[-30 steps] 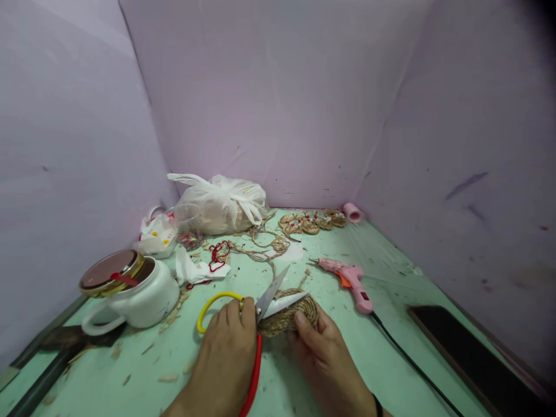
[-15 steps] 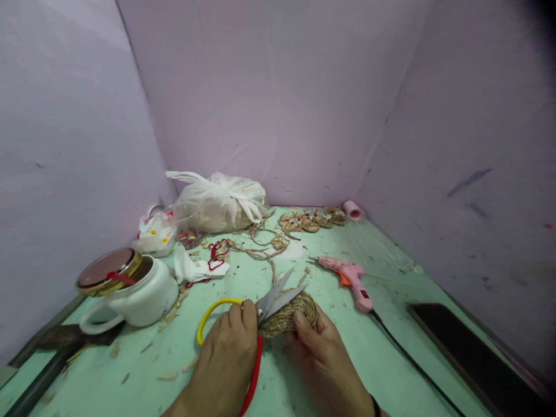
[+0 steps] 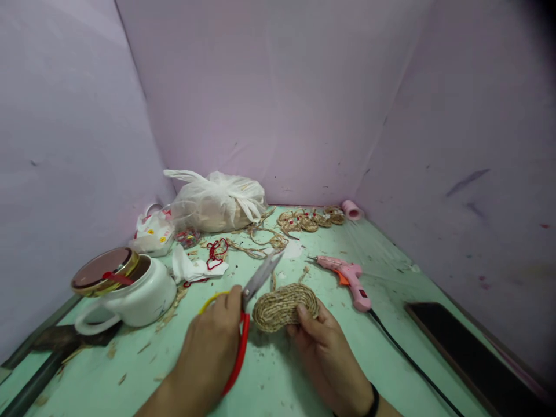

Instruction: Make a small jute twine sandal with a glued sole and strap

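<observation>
The scissors (image 3: 259, 281) are held in the left hand (image 3: 211, 341), whose fingers are wrapped around the handles. In the last second the blades have been brought together and drawn aside to the left, so they are pressed together now and stand apart from the coiled cord piece (image 3: 278, 311). By this, one stroke of the blades seems to be finished, but whether a strand was cut through cannot be told. The piece, which was partly covered by the blades, is now shown almost whole, in the middle of the near table (image 3: 278, 388). Its right end is pinched by the right hand (image 3: 324, 344), with the thumb on top and the fingers behind.

The things are counted from left to right: one dark long-handled tool (image 3: 41, 376), one lid with gold rim (image 3: 98, 269), one white pot (image 3: 150, 295), one bundle of red string (image 3: 215, 250), one tied white bag (image 3: 223, 202) and one loose tangle of cord (image 3: 275, 242). Behind, about four finished-looking cord pieces (image 3: 309, 223) are laid in a row; because they overlap, the number is not certain. Then one pink glue gun (image 3: 347, 275), one pink roll (image 3: 351, 210) and one black phone (image 3: 469, 353) are seen.
</observation>
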Motion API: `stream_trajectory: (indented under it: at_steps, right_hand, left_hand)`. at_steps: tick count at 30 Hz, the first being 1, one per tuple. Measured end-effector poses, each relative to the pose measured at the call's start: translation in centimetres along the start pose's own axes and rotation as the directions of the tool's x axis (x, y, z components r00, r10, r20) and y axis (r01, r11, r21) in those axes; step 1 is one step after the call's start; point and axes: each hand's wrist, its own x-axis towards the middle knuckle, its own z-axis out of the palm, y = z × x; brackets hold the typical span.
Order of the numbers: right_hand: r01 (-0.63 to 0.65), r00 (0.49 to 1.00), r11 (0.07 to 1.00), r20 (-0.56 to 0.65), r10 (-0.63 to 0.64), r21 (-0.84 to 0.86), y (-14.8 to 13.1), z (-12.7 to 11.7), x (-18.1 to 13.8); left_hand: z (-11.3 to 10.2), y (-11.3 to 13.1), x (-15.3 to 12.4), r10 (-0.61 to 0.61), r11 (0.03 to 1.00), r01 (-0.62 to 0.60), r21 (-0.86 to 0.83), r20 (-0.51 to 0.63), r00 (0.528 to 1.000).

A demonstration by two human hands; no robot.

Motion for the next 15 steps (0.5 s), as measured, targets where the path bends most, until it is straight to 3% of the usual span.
stream_trajectory:
  at_steps: [4,10,13,15]
  right_hand:
    - [-0.02,1.0,1.0,-0.005,0.02,-0.007,-0.5,-0.4,0.7]
    - [-0.002,0.998,0.991,0.06,0.01,-0.132,-1.1,-1.2,1.2]
    - [-0.024,0.99,0.963,0.129,0.061,-0.267,-1.9,-1.7,1.4]
    - [-0.008,0.983,0.943,0.169,0.068,-0.333,-2.4,-2.0,1.5]
  left_hand:
    - [-0.5,-2.8,2.2,-0.154,0.987,0.152,0.046,0.045,0.987]
    - [0.3,-5.9,3.9,-0.149,0.988,0.152,-0.035,0.072,0.986]
    - [-0.1,-5.3,3.5,-0.178,0.977,0.165,-0.135,-0.09,0.98]
    - [-0.4,-4.0,3.0,-0.21,0.915,0.135,-0.38,-0.166,0.963]
